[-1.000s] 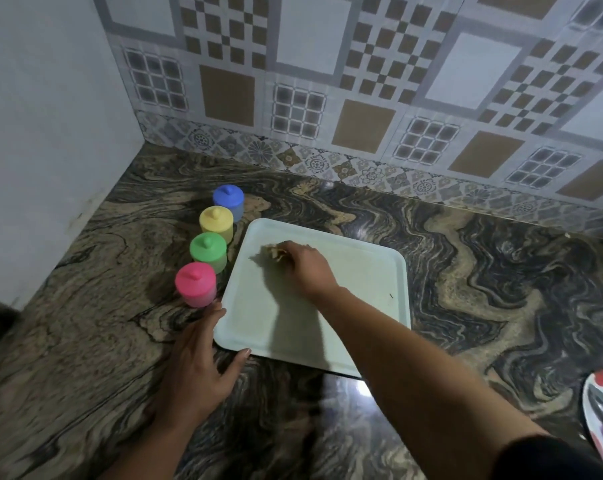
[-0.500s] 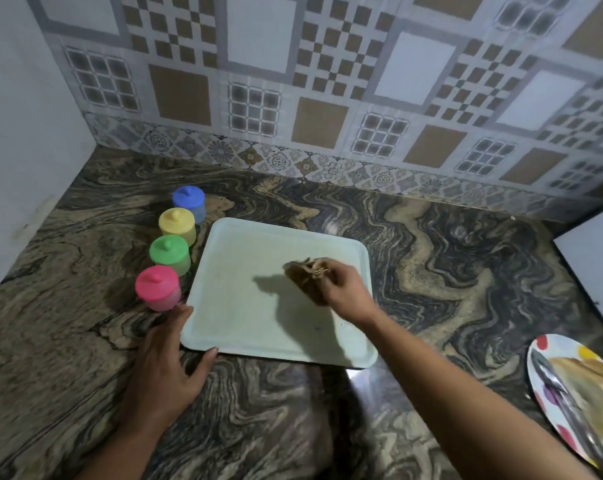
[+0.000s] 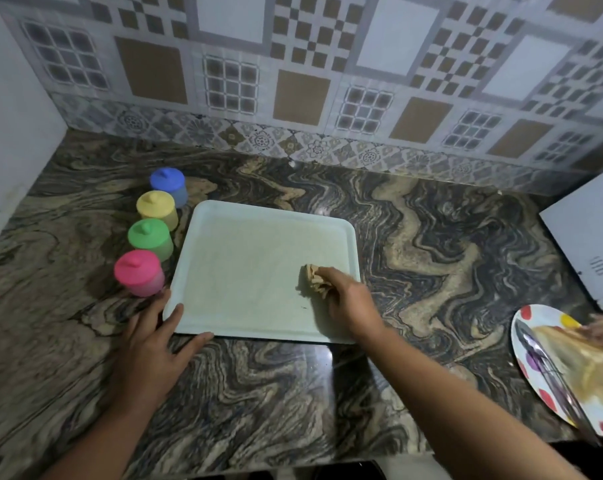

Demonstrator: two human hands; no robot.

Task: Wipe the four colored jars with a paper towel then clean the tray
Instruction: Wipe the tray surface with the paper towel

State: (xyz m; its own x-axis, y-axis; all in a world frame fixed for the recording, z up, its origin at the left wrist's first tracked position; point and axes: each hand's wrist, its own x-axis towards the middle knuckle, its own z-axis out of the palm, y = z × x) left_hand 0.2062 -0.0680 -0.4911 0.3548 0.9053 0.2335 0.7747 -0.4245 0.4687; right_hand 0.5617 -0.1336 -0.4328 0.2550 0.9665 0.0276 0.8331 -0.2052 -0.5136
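A pale square tray (image 3: 244, 271) lies flat on the marbled counter. My right hand (image 3: 350, 303) grips a crumpled brown paper towel (image 3: 315, 281) and presses it on the tray's right side. My left hand (image 3: 151, 344) lies flat on the counter, its fingers straight and touching the tray's near left corner. To the left of the tray stand the jars in a row: blue jar (image 3: 169, 181) farthest, then yellow jar (image 3: 156, 206), green jar (image 3: 149, 238) and pink jar (image 3: 139, 272) nearest.
A spotted plate (image 3: 532, 365) with food and metal tongs (image 3: 549, 372) sits at the counter's right edge. A white appliance (image 3: 587, 237) stands at the right. A tiled wall backs the counter, and a white wall closes the left side.
My right hand has slid the paper towel from the tray's far left part across to its right side. My left hand has stayed at the near left corner.
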